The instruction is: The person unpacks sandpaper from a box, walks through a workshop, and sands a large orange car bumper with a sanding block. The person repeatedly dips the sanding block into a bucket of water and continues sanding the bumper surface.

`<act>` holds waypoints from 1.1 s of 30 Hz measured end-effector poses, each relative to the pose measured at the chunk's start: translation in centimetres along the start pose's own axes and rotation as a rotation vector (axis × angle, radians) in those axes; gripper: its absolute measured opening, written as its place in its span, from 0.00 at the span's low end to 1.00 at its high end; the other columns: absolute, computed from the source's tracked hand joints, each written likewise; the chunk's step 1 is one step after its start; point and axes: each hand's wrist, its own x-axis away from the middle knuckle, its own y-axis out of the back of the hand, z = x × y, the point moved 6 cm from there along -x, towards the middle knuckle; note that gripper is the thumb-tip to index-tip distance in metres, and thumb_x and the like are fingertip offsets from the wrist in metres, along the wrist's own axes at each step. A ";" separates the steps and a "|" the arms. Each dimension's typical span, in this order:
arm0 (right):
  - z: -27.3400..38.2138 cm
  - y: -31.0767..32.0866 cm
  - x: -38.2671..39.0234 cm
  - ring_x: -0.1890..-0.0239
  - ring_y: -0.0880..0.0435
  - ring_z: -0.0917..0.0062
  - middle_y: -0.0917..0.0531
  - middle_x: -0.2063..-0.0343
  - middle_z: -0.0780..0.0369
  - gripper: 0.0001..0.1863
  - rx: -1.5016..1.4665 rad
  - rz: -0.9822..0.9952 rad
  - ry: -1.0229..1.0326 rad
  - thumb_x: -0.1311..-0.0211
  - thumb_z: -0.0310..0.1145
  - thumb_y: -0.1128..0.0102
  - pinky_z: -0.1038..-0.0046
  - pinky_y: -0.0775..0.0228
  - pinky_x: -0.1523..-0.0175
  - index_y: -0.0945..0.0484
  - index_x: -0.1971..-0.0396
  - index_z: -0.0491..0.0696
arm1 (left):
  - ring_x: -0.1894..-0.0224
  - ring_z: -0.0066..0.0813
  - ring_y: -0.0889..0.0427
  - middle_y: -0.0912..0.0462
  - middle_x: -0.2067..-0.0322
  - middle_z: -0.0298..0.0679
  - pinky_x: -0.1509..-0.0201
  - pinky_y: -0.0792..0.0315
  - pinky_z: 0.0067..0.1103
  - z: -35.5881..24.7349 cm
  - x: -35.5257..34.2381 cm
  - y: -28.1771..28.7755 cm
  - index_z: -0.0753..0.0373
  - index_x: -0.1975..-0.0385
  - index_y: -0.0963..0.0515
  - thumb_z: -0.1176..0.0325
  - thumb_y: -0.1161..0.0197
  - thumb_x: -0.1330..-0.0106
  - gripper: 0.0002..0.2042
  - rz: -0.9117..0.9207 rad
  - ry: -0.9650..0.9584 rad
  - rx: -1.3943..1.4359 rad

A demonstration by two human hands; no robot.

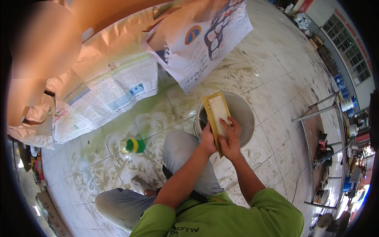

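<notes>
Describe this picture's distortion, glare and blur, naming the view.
Head view: the tiled floor bows along its outer edges and the corners go black; head view: small glints shine there; head view: a blurred disc covers the upper left; head view: left hand, right hand and yellow-and-white block look fairly sharp.

Red lettering (354, 33) on the wall (321, 12) — dark lettering (188, 229) on the green shirt (241, 217) — printed newspaper (110, 96) and poster (201, 43) hanging.
</notes>
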 end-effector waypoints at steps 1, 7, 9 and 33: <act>0.0 0.1 -0.4 0.36 0.35 0.52 0.35 0.32 0.51 0.31 -0.018 -0.006 -0.006 0.42 0.31 0.38 0.53 0.46 0.29 0.23 0.35 0.54 | 0.37 0.46 0.22 0.22 0.39 0.47 0.32 0.28 0.41 0.1 -0.5 0.3 0.59 0.31 0.32 0.41 0.63 0.19 0.30 0.020 0.004 0.010; -1.8 0.0 -0.5 0.30 0.39 0.51 0.36 0.32 0.50 0.24 -0.128 0.005 0.009 0.36 0.40 0.37 0.49 0.49 0.27 0.23 0.40 0.51 | 0.37 0.40 0.24 0.27 0.37 0.43 0.33 0.26 0.40 -0.9 0.1 -1.2 0.54 0.27 0.43 0.46 0.45 0.22 0.31 0.071 -0.219 -0.203; -1.7 -0.1 -1.2 0.26 0.43 0.49 0.38 0.31 0.47 0.27 -0.133 0.012 -0.014 0.41 0.46 0.28 0.45 0.47 0.29 0.24 0.46 0.49 | 0.35 0.37 0.27 0.30 0.35 0.40 0.33 0.27 0.36 -1.8 0.1 -1.7 0.50 0.23 0.50 0.56 0.39 0.24 0.35 0.124 -0.229 -0.203; -17.3 -12.1 -5.8 0.36 0.25 0.48 0.25 0.39 0.50 0.41 0.586 0.667 -0.297 0.54 0.35 0.24 0.44 0.30 0.34 0.30 0.36 0.66 | 0.47 0.52 0.22 0.24 0.45 0.49 0.44 0.27 0.41 -24.2 26.0 21.1 0.61 0.44 0.22 0.59 0.26 0.38 0.25 -1.533 -1.225 -1.707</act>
